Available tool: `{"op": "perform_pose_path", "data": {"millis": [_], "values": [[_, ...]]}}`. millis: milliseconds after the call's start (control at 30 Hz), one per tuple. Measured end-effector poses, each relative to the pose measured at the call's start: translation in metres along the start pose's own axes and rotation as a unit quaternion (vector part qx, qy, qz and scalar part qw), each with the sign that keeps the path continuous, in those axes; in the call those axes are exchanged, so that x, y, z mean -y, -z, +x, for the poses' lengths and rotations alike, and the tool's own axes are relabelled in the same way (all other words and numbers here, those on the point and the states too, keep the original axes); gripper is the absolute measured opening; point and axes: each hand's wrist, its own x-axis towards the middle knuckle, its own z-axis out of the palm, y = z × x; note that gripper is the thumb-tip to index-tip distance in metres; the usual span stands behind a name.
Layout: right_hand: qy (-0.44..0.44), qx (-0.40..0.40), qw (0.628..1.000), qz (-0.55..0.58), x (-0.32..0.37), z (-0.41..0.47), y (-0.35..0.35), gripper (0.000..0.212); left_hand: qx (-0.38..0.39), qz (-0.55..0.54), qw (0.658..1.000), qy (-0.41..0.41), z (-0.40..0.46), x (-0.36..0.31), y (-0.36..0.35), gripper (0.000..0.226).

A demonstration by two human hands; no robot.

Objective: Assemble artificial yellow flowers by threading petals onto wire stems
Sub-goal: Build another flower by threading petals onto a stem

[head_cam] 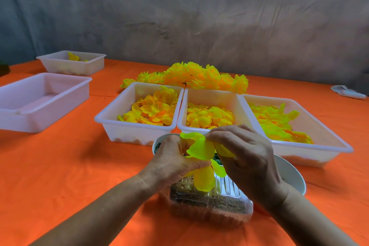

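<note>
Both hands meet over the front middle of the orange table (60, 166), holding a loose cluster of yellow-green petals (201, 150). My left hand (173, 160) grips the cluster from the left, fingers curled round its base. My right hand (245, 158) pinches a petal at the cluster's upper right. The wire stem is hidden inside the hands. Three white trays hold loose yellow petals: left tray (111, 120), middle tray (183, 114), right tray (329, 138). Behind them lies a heap of finished yellow flowers (189, 76).
Under the hands stand a clear plastic box (209, 205) of brownish bits and a white bowl (293, 177) with green pieces. An empty white tray (40, 104) sits at the left, another tray (73, 62) behind it. A white object (347, 92) lies far right.
</note>
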Motion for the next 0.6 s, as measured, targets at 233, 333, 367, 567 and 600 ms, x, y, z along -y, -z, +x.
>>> {"op": "perform_pose_path", "data": {"millis": [233,333,367,567,600], "values": [[0.047,0.028,0.997,-0.046,-0.004,-0.005,-0.002,0.022,0.013,-0.069,0.996,0.046,-0.003,0.0,0.004,0.023],[0.029,0.025,0.999,-0.032,-0.006,-0.004,-0.003,0.027,0.015,-0.087,0.994,0.07,-0.004,-0.004,0.01,0.022],[0.028,0.024,0.999,-0.031,-0.007,-0.005,-0.004,0.027,0.015,-0.099,0.992,0.073,-0.005,-0.006,0.012,0.02],[0.036,0.032,0.998,-0.028,-0.009,-0.008,-0.006,0.022,-0.043,-0.159,0.975,0.151,-0.001,-0.015,0.028,0.02],[0.033,0.032,0.999,-0.026,-0.009,-0.008,-0.006,0.021,-0.043,-0.171,0.97,0.168,0.0,-0.017,0.029,0.033]]}}
